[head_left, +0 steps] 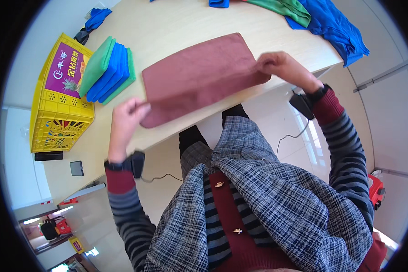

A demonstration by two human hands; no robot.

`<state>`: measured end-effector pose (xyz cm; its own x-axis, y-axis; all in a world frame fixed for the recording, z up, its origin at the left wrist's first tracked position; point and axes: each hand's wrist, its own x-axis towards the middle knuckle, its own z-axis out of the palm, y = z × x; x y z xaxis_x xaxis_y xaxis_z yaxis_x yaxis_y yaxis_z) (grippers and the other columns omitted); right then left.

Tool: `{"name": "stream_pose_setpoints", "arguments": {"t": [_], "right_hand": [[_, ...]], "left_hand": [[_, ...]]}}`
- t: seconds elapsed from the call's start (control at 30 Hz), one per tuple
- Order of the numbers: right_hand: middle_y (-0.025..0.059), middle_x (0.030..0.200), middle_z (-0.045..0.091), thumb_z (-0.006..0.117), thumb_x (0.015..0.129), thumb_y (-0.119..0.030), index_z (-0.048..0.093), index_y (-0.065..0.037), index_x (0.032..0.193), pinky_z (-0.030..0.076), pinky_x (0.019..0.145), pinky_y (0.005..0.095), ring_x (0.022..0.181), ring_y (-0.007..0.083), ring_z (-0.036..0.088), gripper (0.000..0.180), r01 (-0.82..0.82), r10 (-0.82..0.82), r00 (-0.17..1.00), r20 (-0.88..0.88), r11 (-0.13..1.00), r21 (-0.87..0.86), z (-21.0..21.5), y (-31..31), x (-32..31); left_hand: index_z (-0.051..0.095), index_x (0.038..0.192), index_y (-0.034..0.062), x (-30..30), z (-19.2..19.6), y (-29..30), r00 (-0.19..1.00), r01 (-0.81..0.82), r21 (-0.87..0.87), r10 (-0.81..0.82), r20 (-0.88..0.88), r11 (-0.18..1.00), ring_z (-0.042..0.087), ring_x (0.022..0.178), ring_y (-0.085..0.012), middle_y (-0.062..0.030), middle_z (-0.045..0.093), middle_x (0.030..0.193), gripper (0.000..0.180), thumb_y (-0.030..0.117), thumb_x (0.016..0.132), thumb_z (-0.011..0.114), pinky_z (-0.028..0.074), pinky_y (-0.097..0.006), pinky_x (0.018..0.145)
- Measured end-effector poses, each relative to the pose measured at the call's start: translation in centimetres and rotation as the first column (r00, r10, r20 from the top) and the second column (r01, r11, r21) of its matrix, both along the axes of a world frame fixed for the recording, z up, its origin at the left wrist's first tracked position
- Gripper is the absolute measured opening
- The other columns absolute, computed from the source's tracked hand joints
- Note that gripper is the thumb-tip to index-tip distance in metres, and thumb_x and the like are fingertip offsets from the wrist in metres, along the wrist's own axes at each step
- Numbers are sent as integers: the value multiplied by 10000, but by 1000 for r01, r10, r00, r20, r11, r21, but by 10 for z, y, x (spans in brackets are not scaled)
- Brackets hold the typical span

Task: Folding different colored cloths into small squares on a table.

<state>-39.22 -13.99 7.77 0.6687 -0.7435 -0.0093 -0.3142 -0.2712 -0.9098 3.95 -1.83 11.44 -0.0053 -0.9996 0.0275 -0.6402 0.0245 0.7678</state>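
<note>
We have the brown cloth (199, 68) lying on the table (163, 22) by its near edge, our left hand (126, 121) and right hand (284, 70) pinched on opposite ends, well apart, probably to draw it straight and even.

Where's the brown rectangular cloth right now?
In the head view, the brown rectangular cloth is upper centre on the pale wood-toned table, between the left hand and right hand, right of the stack of folded green and blue cloths.
</note>
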Motion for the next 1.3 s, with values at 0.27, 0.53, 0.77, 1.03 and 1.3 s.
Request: {"name": "stream_pose_setpoints", "arguments": {"t": [0.27, 0.53, 0.77, 1.03, 1.3], "right_hand": [[104, 1019, 722, 661, 961, -267, 674, 23, 1214, 528, 844, 299, 918, 170, 666, 385, 422, -414, 891, -186, 907, 2, -46, -91, 49], [90, 974, 723, 695, 934, -300, 660, 29, 1206, 530, 745, 299, 828, 153, 651, 428, 533, -502, 834, -230, 841, 93, -31, -66, 47], [175, 916, 721, 662, 926, -312, 652, -36, 1198, 550, 739, 377, 829, 280, 703, 388, 586, -628, 769, -115, 766, -264, -58, -26, 58], [189, 909, 720, 602, 958, -242, 614, -97, 1189, 543, 755, 467, 859, 383, 694, 273, 525, -694, 702, -158, 654, -545, -62, -21, 75], [185, 885, 724, 582, 961, -214, 560, -95, 1214, 549, 745, 498, 820, 392, 696, 280, 458, -727, 668, -161, 572, -680, -64, -13, 77]], "left_hand": [[709, 901, -9, 43, -74, -141, 994, -104, -56, 102, -37, 993, 525, 690, -50, 28, 629, 755, 194, 171, 881, 780, 434, -233, 625], [639, 1164, -29, 51, -106, -128, 944, -236, -61, 214, -249, 970, 563, 733, -73, 9, 637, 810, 330, 124, 898, 760, 463, -250, 672], [518, 1365, 7, 31, -119, -65, 931, -359, -126, 347, -113, 925, 579, 688, -119, -35, 639, 763, 514, 125, 907, 718, 484, -323, 641], [481, 1450, 132, 1, -103, -34, 882, -442, -324, 472, 16, 836, 571, 648, -214, -84, 593, 747, 545, 89, 931, 643, 490, -378, 659], [486, 1457, 129, 1, -118, -25, 869, -391, -410, 478, 132, 824, 523, 646, -167, -66, 530, 723, 539, 40, 942, 617, 457, -330, 638]]}}
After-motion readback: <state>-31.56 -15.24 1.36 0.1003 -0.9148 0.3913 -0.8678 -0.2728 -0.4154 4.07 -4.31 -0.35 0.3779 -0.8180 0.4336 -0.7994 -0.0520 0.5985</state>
